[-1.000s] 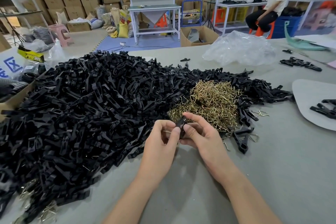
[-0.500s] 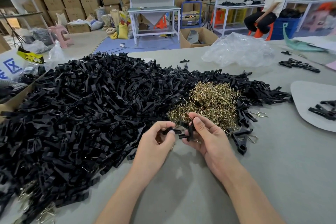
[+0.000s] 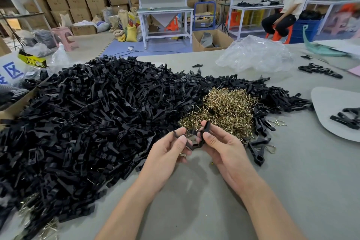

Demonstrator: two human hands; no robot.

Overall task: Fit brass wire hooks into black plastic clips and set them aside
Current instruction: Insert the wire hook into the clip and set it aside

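My left hand (image 3: 167, 152) and my right hand (image 3: 224, 146) are close together over the grey table, just in front of the mound of brass wire hooks (image 3: 224, 109). Between them they hold black plastic clip parts (image 3: 196, 140): my left fingers pinch one piece at its left end, and my right thumb and fingers pinch another that sticks up. The two pieces meet low between my hands. A huge heap of black clips (image 3: 87, 122) covers the table's left and middle.
A finished clip with a brass hook (image 3: 259, 152) lies right of my right hand. A grey pad (image 3: 331, 122) with black clips sits at the right edge. Crumpled clear plastic (image 3: 255, 54) lies at the back. A seated person (image 3: 282, 13) is far off.
My hands have drawn slightly apart and the clip parts, first pressed together under my thumbs, now spread open between my fingers. My hands also sit a little higher over the table.
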